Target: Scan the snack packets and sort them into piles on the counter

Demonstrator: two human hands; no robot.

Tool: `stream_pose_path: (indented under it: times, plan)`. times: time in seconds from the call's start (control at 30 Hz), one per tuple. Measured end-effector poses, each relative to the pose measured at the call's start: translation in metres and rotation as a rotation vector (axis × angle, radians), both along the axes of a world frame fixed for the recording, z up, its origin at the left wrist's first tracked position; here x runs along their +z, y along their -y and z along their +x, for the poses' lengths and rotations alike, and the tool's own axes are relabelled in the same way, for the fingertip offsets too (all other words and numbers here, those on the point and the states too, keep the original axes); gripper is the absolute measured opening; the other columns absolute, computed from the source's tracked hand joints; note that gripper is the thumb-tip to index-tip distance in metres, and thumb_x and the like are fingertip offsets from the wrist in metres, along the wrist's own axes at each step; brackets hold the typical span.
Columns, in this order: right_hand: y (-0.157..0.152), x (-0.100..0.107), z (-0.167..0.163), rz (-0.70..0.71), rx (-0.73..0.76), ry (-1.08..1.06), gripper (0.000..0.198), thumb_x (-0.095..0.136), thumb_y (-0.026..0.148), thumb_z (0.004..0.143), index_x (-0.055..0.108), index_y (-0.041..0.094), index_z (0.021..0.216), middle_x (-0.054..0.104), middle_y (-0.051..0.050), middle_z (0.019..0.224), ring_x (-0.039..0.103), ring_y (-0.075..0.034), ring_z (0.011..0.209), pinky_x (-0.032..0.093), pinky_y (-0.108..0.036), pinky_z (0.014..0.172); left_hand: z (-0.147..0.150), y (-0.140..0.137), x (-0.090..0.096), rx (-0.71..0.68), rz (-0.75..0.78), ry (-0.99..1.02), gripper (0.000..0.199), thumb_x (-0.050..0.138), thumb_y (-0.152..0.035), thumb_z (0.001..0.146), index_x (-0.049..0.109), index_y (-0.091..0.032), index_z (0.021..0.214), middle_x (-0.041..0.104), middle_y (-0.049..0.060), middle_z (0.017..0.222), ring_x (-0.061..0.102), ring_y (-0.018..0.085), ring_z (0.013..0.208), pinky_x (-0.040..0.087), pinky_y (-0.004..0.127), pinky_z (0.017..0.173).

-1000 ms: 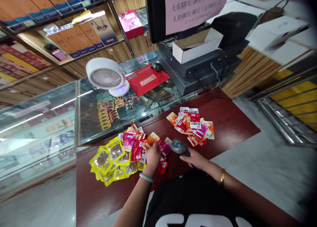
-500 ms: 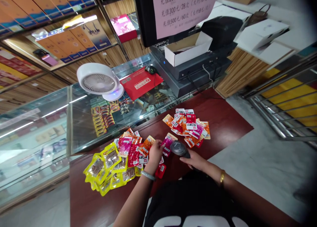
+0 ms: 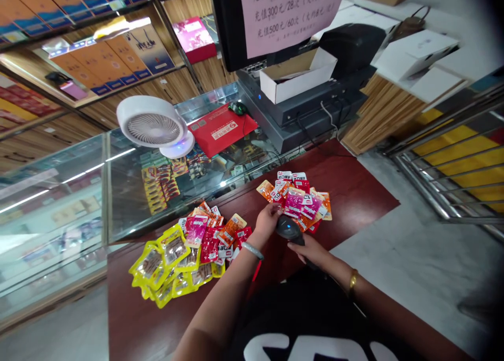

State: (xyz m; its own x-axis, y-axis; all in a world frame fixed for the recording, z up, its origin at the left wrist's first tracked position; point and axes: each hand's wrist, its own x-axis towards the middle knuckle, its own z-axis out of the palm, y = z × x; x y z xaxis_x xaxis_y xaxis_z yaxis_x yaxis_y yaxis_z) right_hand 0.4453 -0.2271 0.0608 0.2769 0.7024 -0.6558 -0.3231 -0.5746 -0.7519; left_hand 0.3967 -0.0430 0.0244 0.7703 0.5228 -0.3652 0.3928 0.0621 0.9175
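My left hand (image 3: 268, 224), with a pale bangle at its wrist, pinches the edge of a magenta snack packet (image 3: 293, 201). That packet lies over the right-hand pile of red, orange and white snack packets (image 3: 323, 206). In my right hand (image 3: 313, 250) is a dark handheld barcode scanner (image 3: 289, 229), a small blue light on its head, close beside my left fingers. Left of my left forearm, another heap of red and orange packets (image 3: 208, 243) touches a spread of yellow-edged packets (image 3: 173, 251). My forearm partly covers the red packets nearest it.
The packets rest on a dark red tabletop (image 3: 354, 185) against a glass display counter (image 3: 252, 180). On the counter stand a white fan (image 3: 153, 122), a red mat (image 3: 222, 133) with a mouse, and a till (image 3: 291, 114) bearing an open white box. Metal railings (image 3: 452, 177) stand at right.
My left hand has moved right and away from me, carrying the magenta packet from in front of the scanner onto the right-hand pile. The scanner has shifted slightly right; its blue light now shows.
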Motion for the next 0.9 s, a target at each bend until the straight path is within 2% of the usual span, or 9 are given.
stream_pose_path:
  times: [0.1,0.17,0.27,0.37,0.43,0.53,0.63,0.77,0.9]
  plan:
    - [-0.006,0.005,0.0,0.003,0.031,0.006,0.048,0.066,0.053,0.076,0.052,0.017,0.104,0.046,0.011,0.038,0.04,-0.01,0.033,0.029,-0.021,0.04,-0.037,-0.012,0.006,-0.003,0.17,-0.143,0.026,0.061,-0.017,0.085,0.063,-0.018,0.111,0.071,0.008,0.109,0.067,0.016,0.097,0.051,0.03,0.089]
    - [-0.01,0.007,-0.001,-0.001,0.055,-0.003,0.052,0.066,0.052,0.076,0.051,0.016,0.11,0.045,0.012,0.038,0.041,-0.01,0.033,0.03,-0.021,0.039,-0.068,-0.024,0.014,0.002,0.401,-0.312,0.026,0.062,-0.019,0.084,0.064,-0.018,0.111,0.07,0.008,0.108,0.065,0.019,0.1,0.049,0.033,0.093]
    - [-0.016,0.007,-0.006,0.026,0.09,-0.012,0.053,0.065,0.051,0.078,0.052,0.016,0.114,0.044,0.012,0.04,0.04,-0.01,0.034,0.03,-0.02,0.039,-0.11,-0.043,0.026,0.044,0.805,-0.643,0.037,0.064,-0.027,0.082,0.062,-0.016,0.117,0.065,0.014,0.115,0.057,0.029,0.112,0.044,0.044,0.097]
    - [-0.019,0.006,-0.012,0.052,0.132,-0.014,0.052,0.064,0.05,0.079,0.053,0.015,0.115,0.045,0.012,0.041,0.04,-0.009,0.034,0.03,-0.02,0.039,-0.136,-0.056,0.032,0.038,0.935,-0.896,0.045,0.066,-0.034,0.078,0.061,-0.016,0.119,0.06,0.017,0.119,0.052,0.036,0.114,0.043,0.049,0.092]
    - [-0.02,0.004,-0.015,0.048,0.151,-0.019,0.051,0.065,0.05,0.079,0.053,0.015,0.113,0.045,0.012,0.042,0.04,-0.009,0.034,0.031,-0.02,0.038,-0.142,-0.062,0.031,0.006,0.937,-0.948,0.041,0.065,-0.035,0.078,0.062,-0.017,0.115,0.06,0.016,0.118,0.052,0.035,0.112,0.043,0.047,0.091]
    - [-0.02,0.002,-0.018,0.037,0.149,-0.026,0.048,0.066,0.05,0.077,0.053,0.016,0.11,0.044,0.012,0.044,0.04,-0.008,0.034,0.031,-0.02,0.037,-0.142,-0.066,0.032,0.021,0.946,-0.907,0.037,0.062,-0.035,0.081,0.061,-0.017,0.113,0.06,0.015,0.119,0.052,0.034,0.113,0.041,0.045,0.092]
    - [-0.021,0.004,-0.02,0.032,0.142,-0.038,0.049,0.068,0.048,0.077,0.053,0.016,0.111,0.044,0.012,0.045,0.04,-0.008,0.034,0.032,-0.02,0.037,-0.138,-0.069,0.036,0.053,0.9,-0.819,0.03,0.055,-0.032,0.086,0.059,-0.018,0.112,0.067,0.012,0.107,0.058,0.03,0.106,0.041,0.041,0.09]
    - [-0.025,0.012,-0.02,0.076,0.13,-0.028,0.052,0.07,0.046,0.078,0.052,0.017,0.117,0.047,0.011,0.049,0.041,-0.008,0.035,0.033,-0.02,0.038,-0.132,-0.061,0.04,0.084,0.63,-0.711,0.03,0.058,-0.036,0.087,0.056,-0.02,0.112,0.069,0.005,0.09,0.064,0.02,0.081,0.041,0.028,0.071]
    - [-0.032,0.019,-0.02,0.123,0.092,-0.008,0.05,0.069,0.044,0.079,0.053,0.017,0.118,0.049,0.01,0.053,0.043,-0.008,0.037,0.032,-0.02,0.038,-0.123,-0.041,0.033,0.095,0.418,-0.624,0.03,0.064,-0.035,0.084,0.055,-0.021,0.108,0.068,0.001,0.085,0.062,0.014,0.07,0.037,0.022,0.061]
